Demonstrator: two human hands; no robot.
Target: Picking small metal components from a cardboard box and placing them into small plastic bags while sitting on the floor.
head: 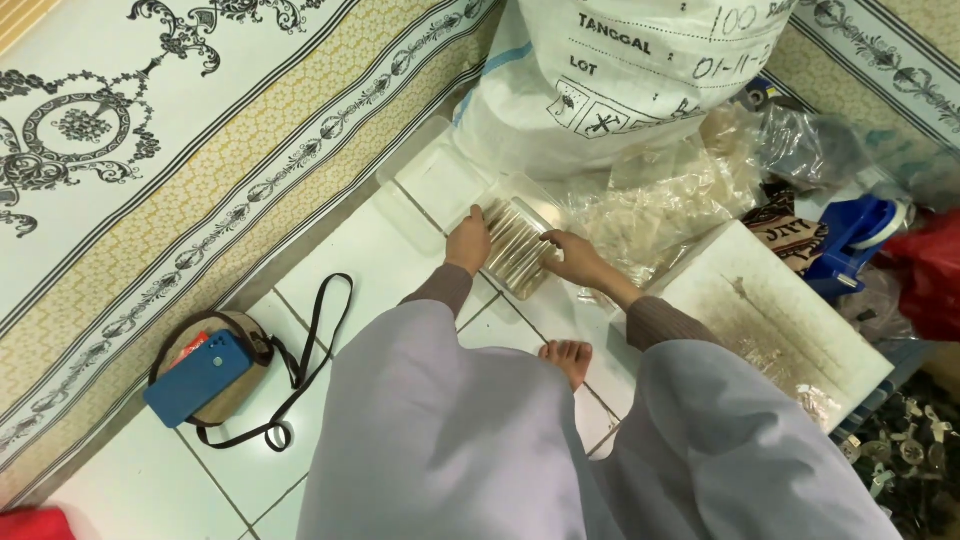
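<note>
Clear tray [520,245] of thin pale strips, centre frame just above middle, between your two hands.

Strips run long from upper left to lower right; your left hand [469,240] sits on the tray's left edge, fingers curled on it, and your right hand [572,256] presses the right side, fingers bent onto the strips. Both touch, equally near. Open lid [440,180] lies up-left, white sack [620,70] above, plastic bags [670,195] right.

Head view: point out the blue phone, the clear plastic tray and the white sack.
blue phone [197,378], head view, middle of its back.
clear plastic tray [520,250], head view, ribbed part between the hands.
white sack [600,90], head view, its front face.
</note>
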